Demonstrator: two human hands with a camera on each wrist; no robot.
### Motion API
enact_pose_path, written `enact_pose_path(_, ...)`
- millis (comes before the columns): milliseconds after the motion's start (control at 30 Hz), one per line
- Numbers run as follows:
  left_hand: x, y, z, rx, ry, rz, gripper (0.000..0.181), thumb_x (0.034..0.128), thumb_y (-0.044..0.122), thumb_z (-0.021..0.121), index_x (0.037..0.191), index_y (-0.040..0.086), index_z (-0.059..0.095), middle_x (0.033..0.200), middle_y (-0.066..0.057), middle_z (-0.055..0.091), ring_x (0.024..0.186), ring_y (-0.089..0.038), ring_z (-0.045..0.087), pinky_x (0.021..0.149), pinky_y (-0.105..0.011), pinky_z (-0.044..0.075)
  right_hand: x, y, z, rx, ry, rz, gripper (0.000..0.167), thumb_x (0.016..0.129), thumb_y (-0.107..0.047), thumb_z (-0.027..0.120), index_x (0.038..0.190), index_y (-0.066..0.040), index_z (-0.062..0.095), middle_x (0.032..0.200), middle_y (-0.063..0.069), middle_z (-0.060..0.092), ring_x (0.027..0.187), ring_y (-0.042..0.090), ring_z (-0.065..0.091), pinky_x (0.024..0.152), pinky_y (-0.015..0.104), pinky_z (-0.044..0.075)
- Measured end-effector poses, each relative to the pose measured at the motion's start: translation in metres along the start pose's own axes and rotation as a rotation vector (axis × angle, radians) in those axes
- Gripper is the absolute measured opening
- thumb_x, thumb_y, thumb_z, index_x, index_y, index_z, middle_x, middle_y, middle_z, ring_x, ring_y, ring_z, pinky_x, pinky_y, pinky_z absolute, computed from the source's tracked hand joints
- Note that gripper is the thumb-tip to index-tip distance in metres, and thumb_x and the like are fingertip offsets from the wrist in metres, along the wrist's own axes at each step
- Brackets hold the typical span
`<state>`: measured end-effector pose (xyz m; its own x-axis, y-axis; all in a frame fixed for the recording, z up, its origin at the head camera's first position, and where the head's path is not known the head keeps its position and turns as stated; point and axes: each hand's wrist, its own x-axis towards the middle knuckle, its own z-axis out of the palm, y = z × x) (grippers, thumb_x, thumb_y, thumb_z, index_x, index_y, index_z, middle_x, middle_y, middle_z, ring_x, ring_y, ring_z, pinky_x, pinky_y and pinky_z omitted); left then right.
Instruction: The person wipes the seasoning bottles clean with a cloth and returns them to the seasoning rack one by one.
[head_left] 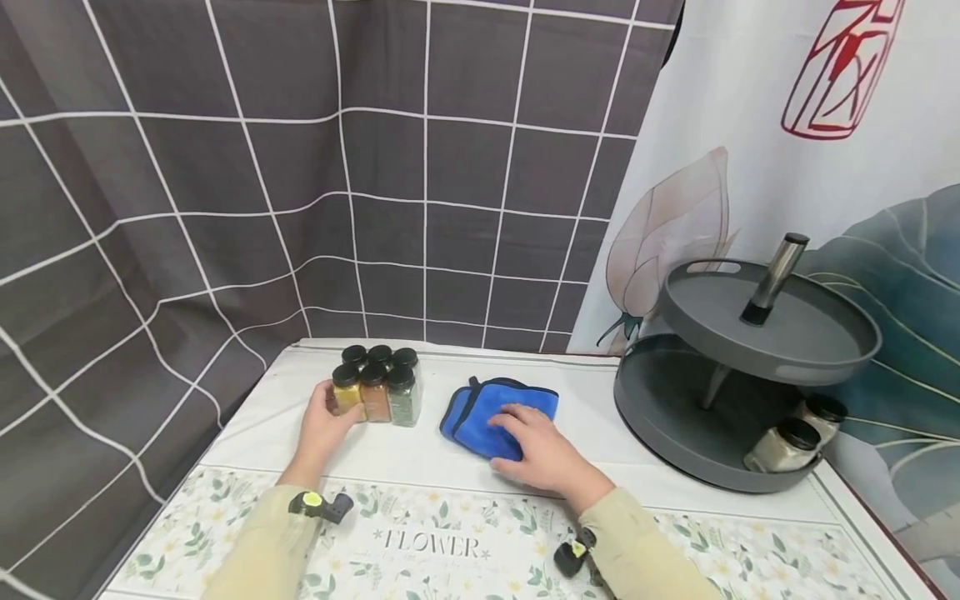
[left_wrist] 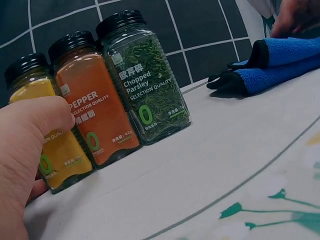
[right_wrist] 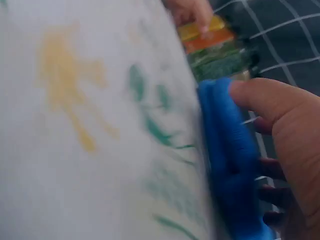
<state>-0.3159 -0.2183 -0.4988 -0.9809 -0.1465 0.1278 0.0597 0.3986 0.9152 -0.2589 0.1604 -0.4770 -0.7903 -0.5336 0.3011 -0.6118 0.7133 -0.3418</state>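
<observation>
Six-sided rows of spice jars with black lids stand together at the left of the table. My left hand [head_left: 322,429] grips the yellow spice jar [left_wrist: 65,155] at the front left corner, its thumb across the label and its fingers around the far side. Beside that jar stand an orange-red pepper jar [left_wrist: 100,107] and a chopped parsley jar [left_wrist: 150,85]. A folded blue cloth [head_left: 480,429] with black edging lies to their right. Over the cloth hovers or rests my right hand [head_left: 543,450], fingers loosely bent; whether it touches the cloth is hard to tell.
On the right stands a grey two-tier round tray [head_left: 675,446] with a metal post. Two black-lidded jars [head_left: 783,446] sit on its lower tier, one lying tilted. A flower-printed runner [head_left: 427,542] covers the table's front, and a dark checked curtain [head_left: 375,167] hangs behind.
</observation>
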Motion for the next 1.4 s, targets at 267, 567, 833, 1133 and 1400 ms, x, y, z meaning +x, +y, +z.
enact_pose_path(267,-0.008,-0.002,-0.002,0.089,0.038,0.000,0.066,0.0947,0.024,0.071,0.144,-0.006,0.039,0.131,-0.024,0.042,0.123,-0.040,0.046,0.110,-0.053,0.039,0.012,-0.002,0.009,-0.043,-0.109,0.144,0.057,0.088,-0.032,0.076,0.138,-0.010,0.058,0.151,0.025,0.045,0.143,0.048,0.034,0.117,0.061,0.026)
enact_pose_path(567,-0.041,0.008,0.006,0.131,0.093,-0.024,0.064,0.0956,0.032,0.071,0.141,-0.006,0.044,0.124,-0.022,0.050,0.108,-0.034,0.051,0.090,-0.044,0.046,0.008,0.016,0.019,0.033,0.212,0.304,0.036,0.086,-0.010,0.068,0.121,-0.006,0.068,0.115,0.017,0.072,0.106,0.036,0.068,0.096,0.051,0.053)
enact_pose_path(833,-0.064,0.025,0.030,0.037,0.139,0.094,0.060,0.0900,0.028,0.078,0.135,0.000,0.049,0.115,-0.013,0.056,0.098,-0.024,0.055,0.082,-0.030,0.049,0.005,0.050,0.005,1.224,0.797,0.651,0.035,0.096,-0.007,0.058,0.130,-0.002,0.055,0.116,0.003,0.065,0.101,0.012,0.063,0.091,0.026,0.052)
enact_pose_path(1133,-0.082,0.057,0.106,-0.012,-0.125,0.153,0.057,0.0798,0.032,0.085,0.125,0.009,0.060,0.097,-0.002,0.064,0.083,-0.017,0.057,0.072,-0.029,0.052,-0.010,0.065,-0.012,2.008,0.812,0.683,0.056,0.101,-0.018,0.062,0.147,-0.023,0.030,0.126,-0.005,0.056,0.109,0.012,0.061,0.097,0.028,0.050)
enact_pose_path(1400,-0.068,0.076,0.165,-0.006,-0.266,0.249,0.045,0.0802,0.030,0.086,0.114,0.010,0.064,0.088,0.001,0.060,0.078,-0.013,0.055,0.070,-0.026,0.050,-0.016,0.064,-0.010,2.086,0.786,0.659,0.052,0.105,-0.018,0.052,0.147,-0.022,0.022,0.141,-0.003,0.043,0.124,0.013,0.049,0.112,0.029,0.038)
